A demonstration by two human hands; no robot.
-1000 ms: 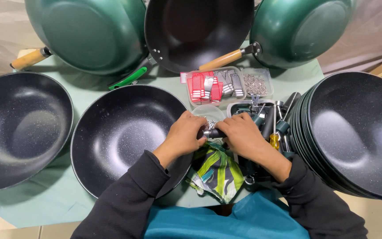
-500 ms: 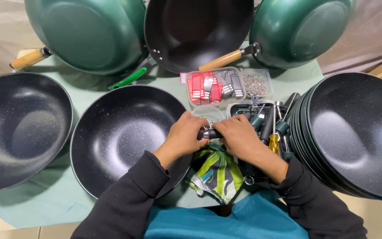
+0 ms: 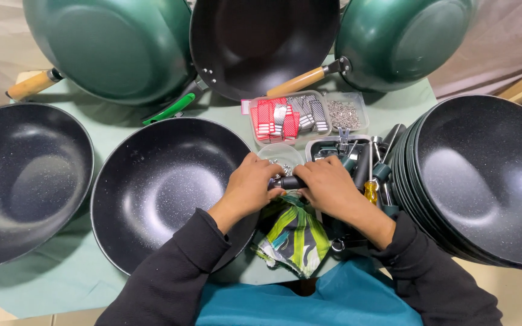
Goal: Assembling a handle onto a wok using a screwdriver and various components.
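Observation:
Both my hands meet over a short black pan handle at the rim of the black speckled wok in front of me. My left hand grips the handle's left end where it meets the wok's rim. From the other side, my right hand wraps its right end. Just behind the handle stands a small clear cup of screws. Under my wrists lies a striped green, white and black cloth.
A second black wok sits at the left and a stack of black woks at the right. Green pans with wooden handles lean at the back. Clear trays hold red-and-grey parts and screws. Screwdrivers fill a tray.
My hands have stayed together on the handle, with only slight shifts of the fingers. The woks and trays have not moved.

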